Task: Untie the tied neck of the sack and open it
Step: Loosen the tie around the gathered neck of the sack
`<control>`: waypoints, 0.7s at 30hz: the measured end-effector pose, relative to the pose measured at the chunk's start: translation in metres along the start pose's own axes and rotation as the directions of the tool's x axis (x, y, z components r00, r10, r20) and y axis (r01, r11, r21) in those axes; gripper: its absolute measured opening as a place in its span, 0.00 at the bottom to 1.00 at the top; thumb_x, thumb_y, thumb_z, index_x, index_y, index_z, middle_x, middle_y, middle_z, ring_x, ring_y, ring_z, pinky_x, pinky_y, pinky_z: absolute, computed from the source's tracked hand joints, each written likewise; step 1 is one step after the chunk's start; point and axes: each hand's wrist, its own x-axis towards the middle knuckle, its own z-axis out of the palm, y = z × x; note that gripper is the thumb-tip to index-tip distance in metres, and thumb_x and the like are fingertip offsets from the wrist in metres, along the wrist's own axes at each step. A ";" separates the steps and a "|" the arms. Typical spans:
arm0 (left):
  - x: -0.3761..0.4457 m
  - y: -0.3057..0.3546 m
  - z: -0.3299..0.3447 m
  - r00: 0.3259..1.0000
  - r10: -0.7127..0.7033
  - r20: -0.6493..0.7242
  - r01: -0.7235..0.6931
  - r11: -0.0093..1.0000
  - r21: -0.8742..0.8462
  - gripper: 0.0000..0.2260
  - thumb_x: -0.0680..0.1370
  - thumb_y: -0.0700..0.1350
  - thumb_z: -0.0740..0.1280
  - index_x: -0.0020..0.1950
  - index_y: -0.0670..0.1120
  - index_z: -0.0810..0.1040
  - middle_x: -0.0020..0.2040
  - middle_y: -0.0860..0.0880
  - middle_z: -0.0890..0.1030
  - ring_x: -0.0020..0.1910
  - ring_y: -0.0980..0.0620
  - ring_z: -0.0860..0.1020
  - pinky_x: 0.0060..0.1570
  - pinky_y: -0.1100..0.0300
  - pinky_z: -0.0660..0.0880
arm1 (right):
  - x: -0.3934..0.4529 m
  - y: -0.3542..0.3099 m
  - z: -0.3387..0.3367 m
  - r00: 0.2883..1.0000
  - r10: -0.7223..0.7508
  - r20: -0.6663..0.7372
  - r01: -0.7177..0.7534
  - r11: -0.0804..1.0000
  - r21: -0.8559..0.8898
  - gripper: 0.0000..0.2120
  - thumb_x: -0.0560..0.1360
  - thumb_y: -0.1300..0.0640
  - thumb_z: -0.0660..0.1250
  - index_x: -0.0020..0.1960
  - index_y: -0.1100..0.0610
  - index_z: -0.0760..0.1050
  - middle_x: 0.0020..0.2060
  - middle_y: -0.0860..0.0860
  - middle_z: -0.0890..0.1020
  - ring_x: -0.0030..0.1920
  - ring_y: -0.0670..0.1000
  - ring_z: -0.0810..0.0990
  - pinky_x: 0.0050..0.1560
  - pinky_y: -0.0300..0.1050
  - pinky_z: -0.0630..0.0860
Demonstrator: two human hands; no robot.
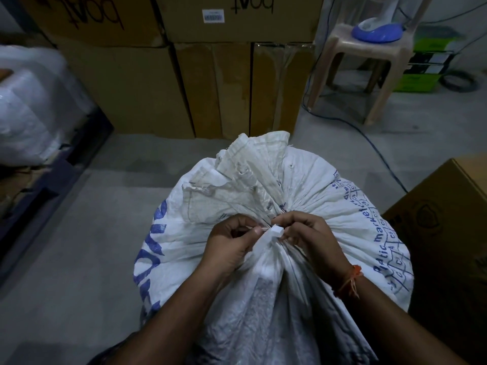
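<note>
A full white woven sack (355,227) with blue print stands on the floor right in front of me. Its neck is bunched tight, and the loose top fabric (245,167) fans out beyond the gather. A white tie (275,231) with a small blocky head sits at the gather. My left hand (232,243) pinches the thin end of the tie from the left. My right hand (313,238), with an orange thread on the wrist, grips the tie's head and the gathered neck from the right.
Stacked cardboard boxes (163,88) stand behind the sack. A plastic stool (369,64) with a blue fan base is at the back right, with a cable (374,146) on the floor. Another box (448,233) is close on the right. Wrapped white bundles (29,106) lie at left.
</note>
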 end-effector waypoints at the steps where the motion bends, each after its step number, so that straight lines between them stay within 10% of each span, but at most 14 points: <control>1: -0.003 0.002 -0.002 1.000 -0.007 -0.008 0.007 1.000 -0.031 0.01 0.78 0.32 0.73 0.47 0.35 0.83 0.36 0.44 0.85 0.33 0.53 0.81 0.37 0.63 0.76 | 0.000 0.000 0.001 1.000 0.002 -0.026 -0.001 1.000 0.028 0.12 0.65 0.63 0.63 0.42 0.61 0.85 0.34 0.54 0.83 0.32 0.47 0.76 0.35 0.35 0.73; 8: -0.021 0.005 -0.025 0.997 0.008 -0.070 -0.002 0.996 0.086 0.07 0.79 0.37 0.73 0.43 0.45 0.87 0.42 0.47 0.88 0.46 0.46 0.86 0.51 0.55 0.82 | -0.021 0.000 -0.008 0.974 -0.128 -0.185 0.114 0.990 -0.084 0.10 0.75 0.60 0.70 0.36 0.61 0.77 0.31 0.55 0.75 0.32 0.49 0.70 0.36 0.43 0.68; 13: -0.056 0.009 -0.029 0.898 0.439 0.016 -0.283 0.550 0.786 0.10 0.75 0.48 0.74 0.55 0.56 0.88 0.62 0.55 0.84 0.59 0.54 0.83 0.57 0.60 0.82 | -0.046 -0.001 -0.010 0.912 -0.201 -0.357 0.069 0.935 -0.349 0.06 0.71 0.61 0.75 0.47 0.55 0.81 0.30 0.47 0.78 0.29 0.42 0.73 0.37 0.43 0.71; 21: -0.105 0.022 0.030 0.770 0.522 0.366 -0.614 0.451 0.648 0.11 0.75 0.43 0.71 0.54 0.54 0.87 0.61 0.56 0.85 0.63 0.58 0.81 0.66 0.62 0.75 | -0.097 -0.012 -0.024 0.887 -0.246 -0.391 0.106 0.932 -0.346 0.04 0.71 0.62 0.76 0.38 0.58 0.85 0.35 0.57 0.87 0.35 0.47 0.79 0.39 0.45 0.76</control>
